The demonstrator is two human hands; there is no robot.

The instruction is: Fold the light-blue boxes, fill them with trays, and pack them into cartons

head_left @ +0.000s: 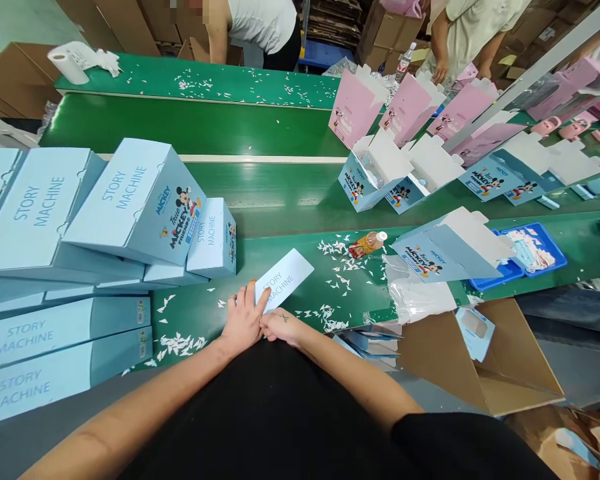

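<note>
Cardboard, flattened: Story Machine carton (286,277) on desk (300,243) just right of stacked boxes (130,200). Likely light, thin, creasable; best pinched at near edge. Left hand (243,321) grip open, flat on it; right hand (280,325) curled at its corner, hold unclear.

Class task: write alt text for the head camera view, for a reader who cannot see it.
A left hand and right hand touch a flat light-blue STORY MACHINE card on a green table strewn with paper scraps. Blue boxes are stacked at left; open pink boxes stand beyond.
</note>
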